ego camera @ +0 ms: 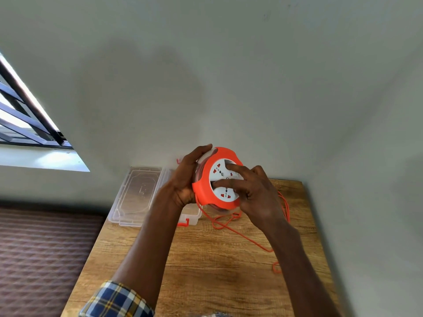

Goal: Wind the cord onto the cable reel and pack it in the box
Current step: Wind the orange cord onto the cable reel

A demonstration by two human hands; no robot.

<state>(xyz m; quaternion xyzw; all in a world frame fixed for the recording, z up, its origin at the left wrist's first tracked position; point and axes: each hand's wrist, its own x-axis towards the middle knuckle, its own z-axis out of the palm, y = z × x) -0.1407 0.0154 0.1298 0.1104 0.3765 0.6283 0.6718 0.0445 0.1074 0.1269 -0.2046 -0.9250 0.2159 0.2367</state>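
Observation:
An orange cable reel (207, 177) with a white socket face is held up above the wooden table (206, 266). My left hand (185, 177) grips its back and left rim. The fingers of my right hand (251, 193) press on the white socket face. Loose orange cord (242, 234) hangs from the reel's lower edge and trails in loops across the table to the right. A clear plastic box (135, 195) with its lid open lies at the table's far left corner, partly hidden by my left arm.
The table stands against a pale wall. A window with dark bars (25, 115) is on the left. A brown patterned surface (43, 252) lies beside the table's left edge. An orange latch (184, 223) of the box shows near my left forearm.

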